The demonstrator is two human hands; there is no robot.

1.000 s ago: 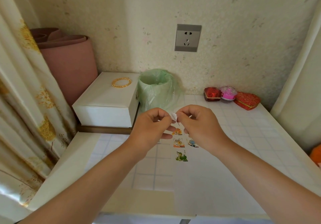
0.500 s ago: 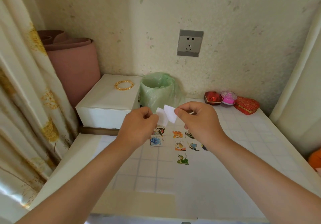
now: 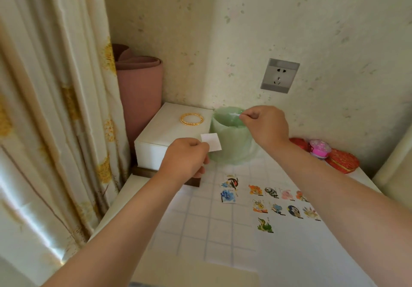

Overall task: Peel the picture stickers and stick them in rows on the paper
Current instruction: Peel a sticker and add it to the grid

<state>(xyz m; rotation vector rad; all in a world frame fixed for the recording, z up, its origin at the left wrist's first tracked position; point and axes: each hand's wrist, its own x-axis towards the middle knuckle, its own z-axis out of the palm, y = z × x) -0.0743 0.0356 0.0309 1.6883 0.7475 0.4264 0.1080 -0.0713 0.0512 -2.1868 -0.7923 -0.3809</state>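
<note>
I am working over a tiled worktop [image 3: 196, 231] with the white paper [image 3: 301, 264] spread on its right half. At the far left sits a white box [image 3: 165, 135], and just right of it a bin [image 3: 229, 150] lined with a green bag.

My left hand [image 3: 185, 159] is raised near the bin's near side. Its thumb and forefinger pinch one corner of a white square [image 3: 211, 142], and the other fingers are curled in. I see only a blank face, so I cannot tell whether this piece is the sticker or its backing.

My right hand [image 3: 265, 124] hangs over the bin's mouth, fingers closed on a thin pale scrap [image 3: 233, 114]. I judge this to be waste for the bin.

On the paper the stuck stickers [image 3: 270, 192] make two rows, with a lone green one [image 3: 264, 226] starting a third nearer me. A few loose stickers [image 3: 227, 196] wait on the tiles just left of the paper.

To do this step well I would let the scrap go only once it is clearly inside the rim, since something so light may drift. Then I would bring the square down just right of the green one. I would line it up under the sticker above, touch one edge down first, and smooth across with a free finger.
</note>
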